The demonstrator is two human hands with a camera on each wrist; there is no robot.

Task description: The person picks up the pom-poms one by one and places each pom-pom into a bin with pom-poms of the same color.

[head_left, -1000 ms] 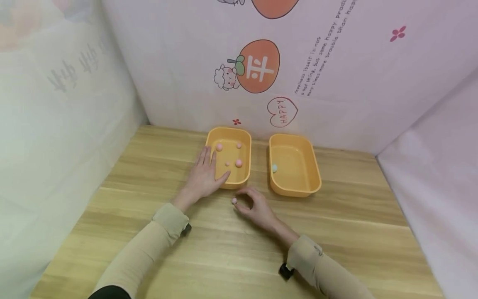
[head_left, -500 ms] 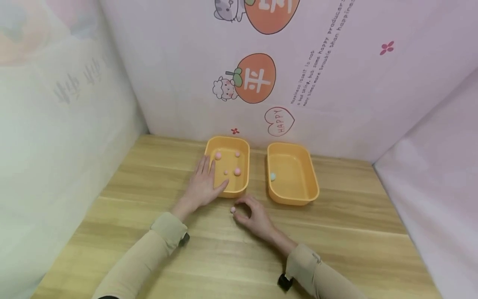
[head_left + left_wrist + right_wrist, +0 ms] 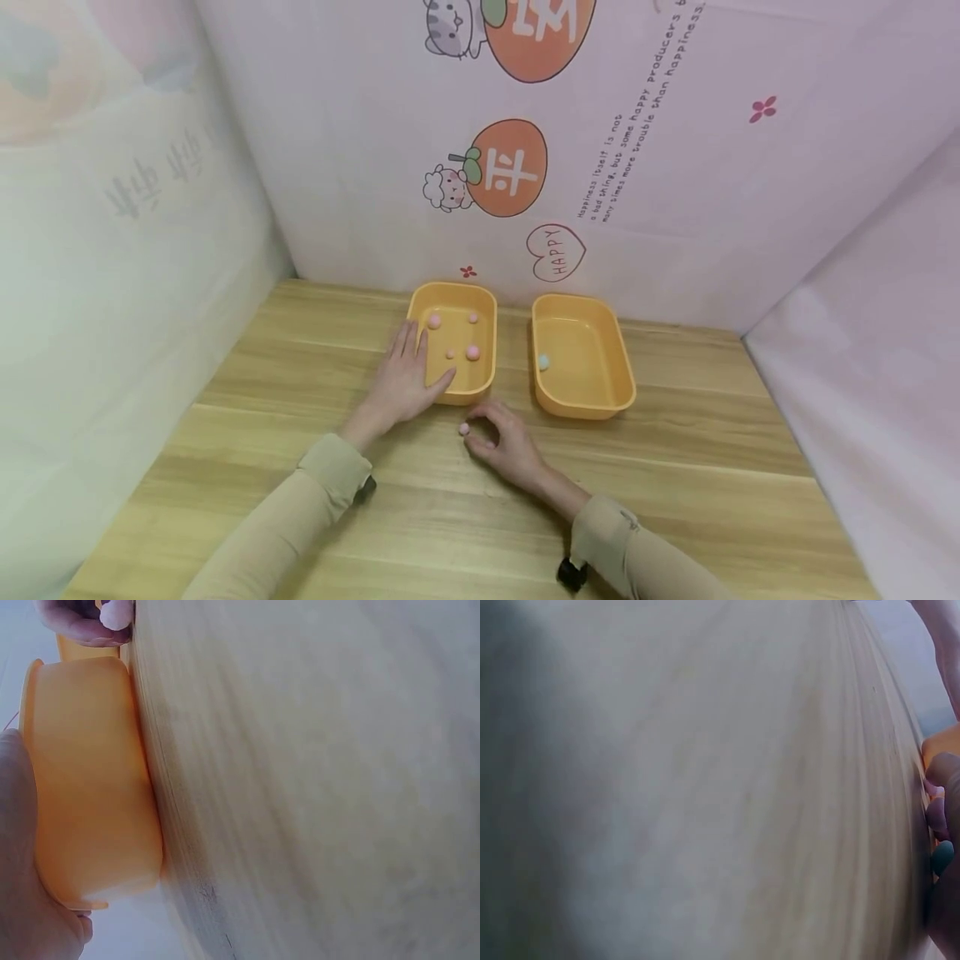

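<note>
My left hand (image 3: 401, 383) rests at the near left corner of the left yellow bin (image 3: 491, 367), fingers straight along its side and thumb over the near rim. Several pink balls, among them a larger one (image 3: 472, 353), lie inside. Just in front of that bin, my right hand (image 3: 512, 450) curves thumb and forefinger round a small pink ball (image 3: 464, 429) at their tips, close over the table. The right wrist view catches this hand only at its edge, with a rounded teal thing (image 3: 942, 857) beside the fingers; the head view hides it.
To the right stands a second yellow bin (image 3: 622, 379) with a pale blue-green ball (image 3: 543, 362) by its left wall. Both bins are near the back of the wooden table (image 3: 697, 467). A printed cloth (image 3: 652, 275) hangs behind, with white cloth at both sides.
The head view has shifted, so everything sits lower in it. Both hands keep their places relative to the bins and the small pink ball.
</note>
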